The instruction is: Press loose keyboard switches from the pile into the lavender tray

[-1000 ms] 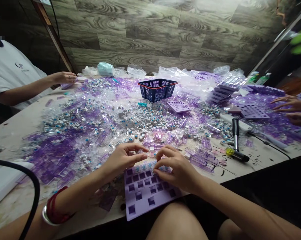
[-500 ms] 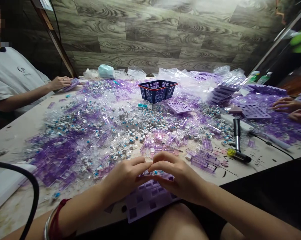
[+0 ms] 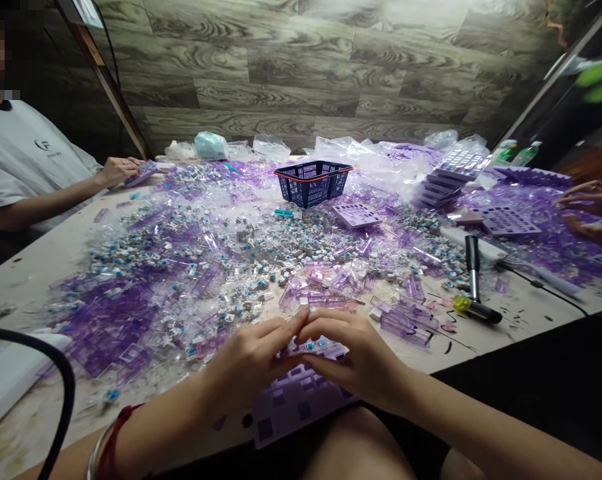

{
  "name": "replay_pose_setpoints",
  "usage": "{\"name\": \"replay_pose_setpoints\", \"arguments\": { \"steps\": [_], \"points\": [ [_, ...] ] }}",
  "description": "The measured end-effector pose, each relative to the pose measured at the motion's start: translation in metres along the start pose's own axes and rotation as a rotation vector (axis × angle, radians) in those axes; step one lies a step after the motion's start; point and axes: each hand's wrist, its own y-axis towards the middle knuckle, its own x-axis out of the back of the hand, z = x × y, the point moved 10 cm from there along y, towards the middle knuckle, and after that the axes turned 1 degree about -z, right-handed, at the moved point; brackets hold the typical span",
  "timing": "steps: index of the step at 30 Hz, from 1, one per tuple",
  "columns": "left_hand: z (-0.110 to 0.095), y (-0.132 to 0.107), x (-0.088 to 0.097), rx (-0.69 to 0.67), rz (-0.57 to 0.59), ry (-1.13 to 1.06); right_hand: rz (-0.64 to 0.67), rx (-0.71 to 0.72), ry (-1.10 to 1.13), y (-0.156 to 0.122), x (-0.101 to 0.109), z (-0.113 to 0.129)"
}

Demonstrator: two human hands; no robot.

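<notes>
My left hand (image 3: 253, 350) and my right hand (image 3: 363, 350) meet over the far end of a purple tray with square pockets (image 3: 293, 419). Thumbs and fingers of both hands are bent together, their tips nearly touching; whatever they pinch is hidden. Just under my right fingers, a small clear part with a blue centre (image 3: 311, 345) sits at the tray's far rows. The tray's near end lies at the table edge by my knee, and its near pockets look bare. Beyond my fingers are loose clear purple cases (image 3: 325, 293).
Small white-and-blue parts (image 3: 255, 253) cover the table's middle. Behind them stands a dark blue basket (image 3: 313, 185). A hammer (image 3: 475, 280) lies to the right, near stacked purple trays (image 3: 448, 177). Co-workers' hands (image 3: 118, 171) work at left and right. A black cable (image 3: 63, 373) curves at near left.
My left index finger has lifted slightly, while both hands stay over the tray. The right co-worker's hands have shifted right and spread apart. The view has moved a little.
</notes>
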Motion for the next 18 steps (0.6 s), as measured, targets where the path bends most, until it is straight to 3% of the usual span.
{"name": "replay_pose_setpoints", "arguments": {
  "steps": [6, 11, 18],
  "points": [
    [0.001, -0.002, -0.006, -0.008, 0.064, 0.05, 0.022, 0.007, -0.085, -0.006, 0.0, -0.01],
    [0.012, -0.002, -0.009, 0.094, 0.12, 0.059, 0.027, 0.019, -0.163, -0.018, 0.005, -0.024],
    [0.013, -0.003, -0.016, 0.111, 0.151, 0.124, 0.008, 0.069, -0.217, -0.027, 0.004, -0.022]
  ]
}}
